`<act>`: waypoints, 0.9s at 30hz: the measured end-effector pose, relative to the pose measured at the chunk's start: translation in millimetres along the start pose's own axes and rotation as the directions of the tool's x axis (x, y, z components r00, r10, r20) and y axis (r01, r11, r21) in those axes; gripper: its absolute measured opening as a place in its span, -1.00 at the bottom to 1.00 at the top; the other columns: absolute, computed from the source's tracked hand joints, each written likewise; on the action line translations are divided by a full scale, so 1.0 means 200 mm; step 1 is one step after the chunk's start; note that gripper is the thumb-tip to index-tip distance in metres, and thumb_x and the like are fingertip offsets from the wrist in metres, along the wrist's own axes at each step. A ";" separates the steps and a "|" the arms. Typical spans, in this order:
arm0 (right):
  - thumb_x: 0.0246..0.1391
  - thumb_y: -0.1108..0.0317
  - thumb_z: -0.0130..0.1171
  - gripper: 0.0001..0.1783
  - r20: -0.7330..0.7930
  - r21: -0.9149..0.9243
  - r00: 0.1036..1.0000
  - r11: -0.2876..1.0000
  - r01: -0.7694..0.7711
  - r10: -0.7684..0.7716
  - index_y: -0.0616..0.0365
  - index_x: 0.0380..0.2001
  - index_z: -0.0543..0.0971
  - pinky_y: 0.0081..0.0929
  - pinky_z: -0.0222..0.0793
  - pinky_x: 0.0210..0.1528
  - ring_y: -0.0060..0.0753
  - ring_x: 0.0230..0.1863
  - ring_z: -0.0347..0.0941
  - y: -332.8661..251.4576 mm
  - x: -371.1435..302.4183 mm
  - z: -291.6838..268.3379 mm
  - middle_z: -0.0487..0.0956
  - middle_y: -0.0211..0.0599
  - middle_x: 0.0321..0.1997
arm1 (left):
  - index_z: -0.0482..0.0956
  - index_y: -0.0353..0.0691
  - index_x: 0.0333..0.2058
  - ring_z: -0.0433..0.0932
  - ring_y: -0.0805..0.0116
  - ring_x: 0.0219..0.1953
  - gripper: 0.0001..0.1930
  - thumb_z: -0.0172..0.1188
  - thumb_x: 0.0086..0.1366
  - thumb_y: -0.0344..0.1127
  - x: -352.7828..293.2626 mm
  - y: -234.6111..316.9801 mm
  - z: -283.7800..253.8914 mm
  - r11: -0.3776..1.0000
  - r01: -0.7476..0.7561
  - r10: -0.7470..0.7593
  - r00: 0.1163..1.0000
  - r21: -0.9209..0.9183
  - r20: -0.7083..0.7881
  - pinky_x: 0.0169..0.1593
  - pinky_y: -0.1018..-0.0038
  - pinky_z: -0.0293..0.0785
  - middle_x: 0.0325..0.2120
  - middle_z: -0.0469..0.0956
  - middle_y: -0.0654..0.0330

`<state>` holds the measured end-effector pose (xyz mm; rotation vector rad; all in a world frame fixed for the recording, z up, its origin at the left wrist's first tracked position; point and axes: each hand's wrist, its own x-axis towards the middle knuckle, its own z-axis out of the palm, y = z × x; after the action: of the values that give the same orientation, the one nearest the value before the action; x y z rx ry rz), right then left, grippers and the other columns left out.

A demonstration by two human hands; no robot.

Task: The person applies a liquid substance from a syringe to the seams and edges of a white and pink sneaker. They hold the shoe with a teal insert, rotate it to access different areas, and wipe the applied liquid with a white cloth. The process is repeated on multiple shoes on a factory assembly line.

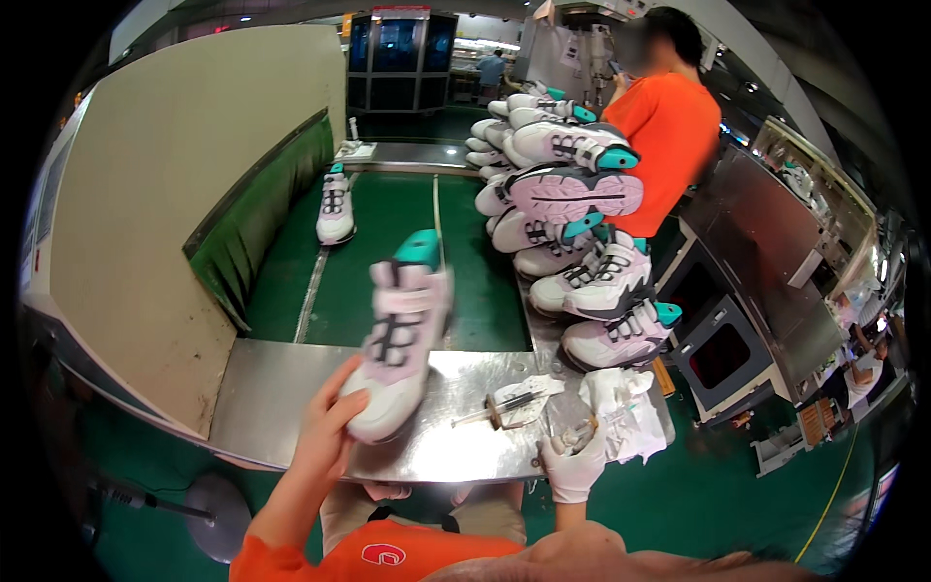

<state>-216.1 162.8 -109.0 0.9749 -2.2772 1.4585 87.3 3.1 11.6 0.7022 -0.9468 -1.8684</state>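
Note:
My left hand (335, 415), bare, grips a white and pale pink sneaker (401, 335) by its toe. The sneaker is tilted above the metal edge of the work table, its heel with a teal shoe last (419, 248) pointing away from me; it is slightly blurred. My right hand (574, 466), in a white glove, is at the table's near right edge. Its fingers are closed around something small and pale that I cannot make out. Close to it lie a thin dark-handled tool (519, 402) on a scrap of paper and a crumpled white cloth or paper (628, 412).
Another sneaker (336, 209) stands on the green belt (388, 209) at the left. Several sneakers with teal lasts are piled (562, 194) along the right side. A co-worker in an orange shirt (669, 136) stands behind the pile. A beige machine housing (175, 194) borders the left.

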 end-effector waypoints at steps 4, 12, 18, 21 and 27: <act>-0.34 0.39 0.46 -0.13 0.043 0.042 0.999 0.999 0.008 -0.010 0.30 0.14 0.32 -0.48 0.42 -0.34 -0.35 -0.39 0.44 0.07 -0.03 0.01 0.48 -0.21 -0.24 | 0.19 -0.30 0.32 0.39 0.30 0.14 -0.32 0.12 0.21 -0.61 -0.26 -0.12 -0.19 0.968 -0.165 0.218 0.927 0.191 -0.306 0.15 0.44 0.37 0.16 0.35 0.03; -0.37 0.42 0.46 -0.01 0.038 0.003 0.999 1.000 -0.001 0.001 0.22 0.25 0.28 -0.38 0.42 -0.24 -0.35 -0.39 0.43 0.02 -0.03 0.01 0.50 -0.30 -0.34 | -0.24 0.01 0.44 0.57 0.29 -0.02 -0.17 0.07 0.35 -0.49 -0.34 -0.28 -0.18 0.855 0.240 -0.299 0.953 0.459 0.059 -0.04 0.37 0.60 0.13 0.41 -0.02; -0.38 0.38 0.49 0.01 0.119 0.180 0.982 0.969 -0.169 0.149 0.27 0.24 0.27 -0.46 0.41 -0.22 -0.35 -0.34 0.41 -0.05 -0.03 -0.03 0.50 -0.28 -0.29 | 0.34 -0.30 0.21 0.55 0.11 -0.13 -0.48 0.15 0.32 -0.27 -0.08 -0.11 0.15 0.328 -0.695 -0.070 0.657 0.639 0.751 -0.09 0.33 0.52 -0.12 0.52 -0.02; -0.38 0.39 0.49 0.00 0.115 0.108 0.980 0.978 -0.176 0.164 0.33 0.22 0.27 -0.51 0.41 -0.22 -0.40 -0.29 0.39 -0.12 -0.02 -0.07 0.49 -0.24 -0.24 | 0.24 -0.30 0.25 0.47 -0.12 -0.11 -0.34 0.22 0.24 -0.18 0.21 -0.38 0.31 0.065 -0.762 -0.057 0.642 0.645 0.764 -0.09 0.17 0.50 -0.19 0.44 -0.14; -0.42 0.19 0.51 -0.01 0.050 -0.035 0.998 0.999 0.038 -0.036 0.33 0.15 0.33 -0.18 0.41 -0.05 0.07 -0.14 0.50 0.02 -0.04 0.01 0.53 0.05 -0.14 | 0.15 -0.24 0.27 0.46 -0.28 -0.16 -0.26 0.25 0.21 -0.10 0.42 -0.73 0.49 -0.112 -0.646 -0.196 0.759 0.755 0.620 -0.13 0.03 0.52 -0.09 0.34 -0.33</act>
<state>-212.9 164.5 -116.8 1.0474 -2.2987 1.3884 -92.6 3.2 -64.0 0.6001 -2.8439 -0.5183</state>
